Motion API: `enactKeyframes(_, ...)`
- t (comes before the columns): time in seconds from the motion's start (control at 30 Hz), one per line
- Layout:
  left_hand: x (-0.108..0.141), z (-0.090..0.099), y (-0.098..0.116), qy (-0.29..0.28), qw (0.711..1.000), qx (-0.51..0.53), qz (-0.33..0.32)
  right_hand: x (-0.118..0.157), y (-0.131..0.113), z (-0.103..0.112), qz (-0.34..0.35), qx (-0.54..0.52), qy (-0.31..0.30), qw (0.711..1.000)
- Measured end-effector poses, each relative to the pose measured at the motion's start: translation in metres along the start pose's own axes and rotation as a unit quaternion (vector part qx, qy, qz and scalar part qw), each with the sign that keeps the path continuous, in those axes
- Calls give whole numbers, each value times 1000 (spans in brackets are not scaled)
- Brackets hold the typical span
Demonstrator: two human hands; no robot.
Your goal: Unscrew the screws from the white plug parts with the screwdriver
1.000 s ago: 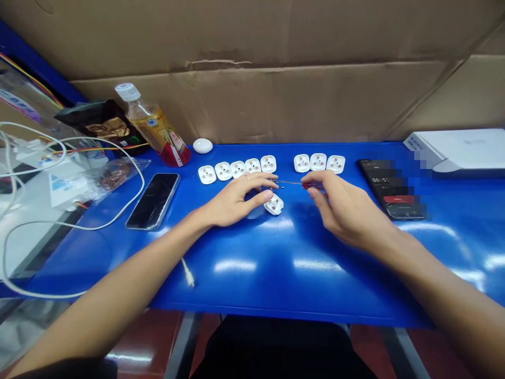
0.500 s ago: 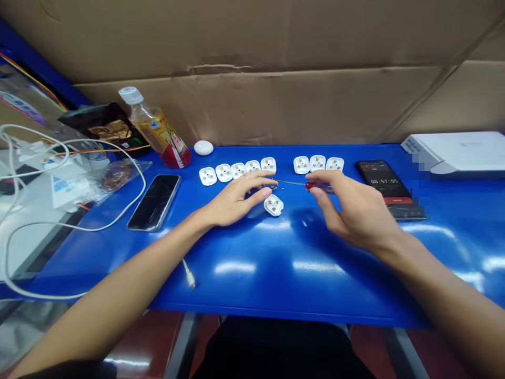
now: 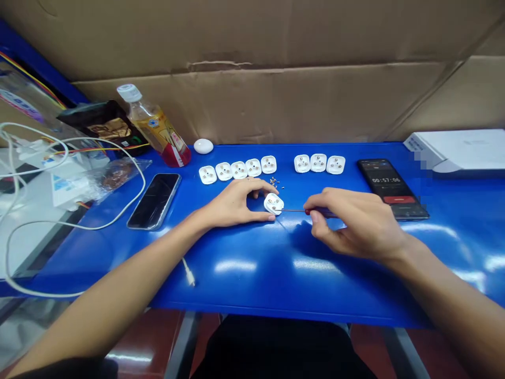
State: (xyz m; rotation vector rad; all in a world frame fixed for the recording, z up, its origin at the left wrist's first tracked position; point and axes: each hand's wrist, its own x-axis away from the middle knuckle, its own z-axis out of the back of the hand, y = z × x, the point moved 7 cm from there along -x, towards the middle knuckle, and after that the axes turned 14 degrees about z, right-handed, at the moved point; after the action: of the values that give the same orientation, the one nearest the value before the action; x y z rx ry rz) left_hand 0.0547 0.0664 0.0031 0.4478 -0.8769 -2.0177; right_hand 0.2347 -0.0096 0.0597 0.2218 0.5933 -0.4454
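Observation:
My left hand [image 3: 240, 202] grips a small white plug housing [image 3: 273, 204] by its sides, thumb in front and fingers behind, on the blue table. Metal parts show inside the housing. In my right hand [image 3: 355, 221] is a screwdriver [image 3: 292, 210] with a red handle, its thin shaft held nearly level and its tip at the housing's right front part. Just behind the housing lies a small pile of screws [image 3: 273, 182]. Several similar housings [image 3: 239, 170] stand in a row behind my left hand, and three more housings [image 3: 318, 163] sit at the back right.
A dark phone [image 3: 154, 201], a drink bottle [image 3: 158, 129] and a white oval object [image 3: 203, 146] are on the left. White cables [image 3: 118, 227] loop at the far left. To the right are a phone showing a timer [image 3: 390, 187] and a white box [image 3: 461, 150]. Cardboard [image 3: 252, 105] rises behind.
My left hand has moved from the screws to close around the housing. My right hand has brought the screwdriver tip from the screws forward and down to the housing.

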Motion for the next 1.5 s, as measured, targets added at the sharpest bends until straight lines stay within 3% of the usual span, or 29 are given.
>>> enactKeyframes(0.53, -1, 0, -2, 9, 1000, 8, 7, -2, 2, -1, -12, 6, -2, 1000)
enactKeyframes(0.77, -1, 0, -2, 22, 1000, 2, 6, 0, 3, -3, -45, 132, -55, 989)
enactKeyframes(1.03, -1, -1, -3, 19, 1000, 6, -7, -8, -11, -9, 50, -11, -119, 992)
enactKeyframes(1.17, -1, -2, -2, 13, 1000, 12, -11, -4, 0, -7, -57, 31, -68, 996)
enactKeyframes(1.23, -1, -2, -1, 9, 1000, 18, -17, -2, 0, -9, -74, 31, -71, 994)
enactKeyframes(1.43, -1, -2, 1, -18, 1000, 11, -22, -7, -15, -10, 57, -30, -146, 987)
enactKeyframes(1.5, 0, -2, 1, -22, 999, 4, -24, -8, -14, -8, 71, -19, -149, 986)
